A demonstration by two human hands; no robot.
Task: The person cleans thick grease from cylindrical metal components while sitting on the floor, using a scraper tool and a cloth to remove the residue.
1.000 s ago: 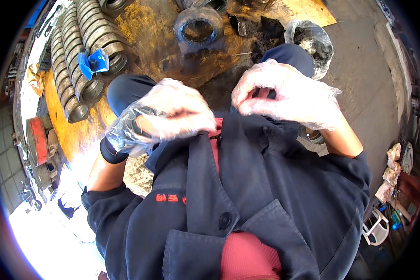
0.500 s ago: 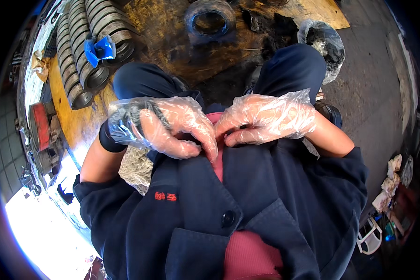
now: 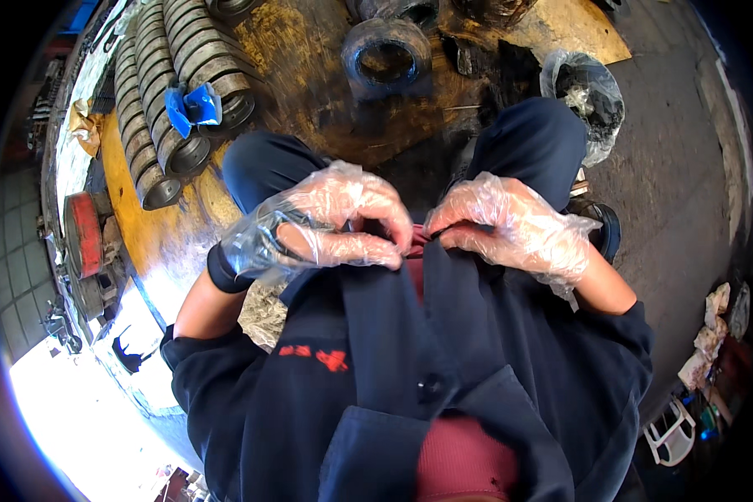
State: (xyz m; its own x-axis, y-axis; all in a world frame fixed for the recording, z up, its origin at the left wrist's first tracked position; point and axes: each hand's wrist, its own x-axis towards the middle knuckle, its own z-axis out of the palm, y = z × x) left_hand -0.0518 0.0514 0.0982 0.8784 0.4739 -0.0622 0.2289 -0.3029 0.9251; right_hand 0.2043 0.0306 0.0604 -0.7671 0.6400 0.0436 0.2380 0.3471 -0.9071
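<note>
I wear a dark navy jacket [image 3: 519, 335] over a dark red ribbed shirt [image 3: 467, 456]. Both hands, in clear plastic gloves, are at the jacket's front edges, low on my body between my knees. My left hand [image 3: 335, 222] pinches one edge between thumb and fingers. Facing it, my right hand [image 3: 514, 230] pinches the other edge. A narrow gap separates the fingertips, and red shirt fabric shows there. The jacket's button [image 3: 431, 384] sits higher up, near the collar. Exactly what the fingertips hold besides cloth is partly hidden.
Rows of stacked metal rings [image 3: 151, 109] lie at the far left, with a blue folded piece [image 3: 194, 109] on them. A thick dark ring [image 3: 386, 63] stands on the stained wooden board [image 3: 284, 50]. Beyond my right knee sits a clear plastic bag [image 3: 598, 109] with dark contents.
Both hands have taken the jacket edges more firmly and lifted them, and the fingertips have drawn slightly apart. The view has shifted a little, so the surroundings appear moved right and down.
</note>
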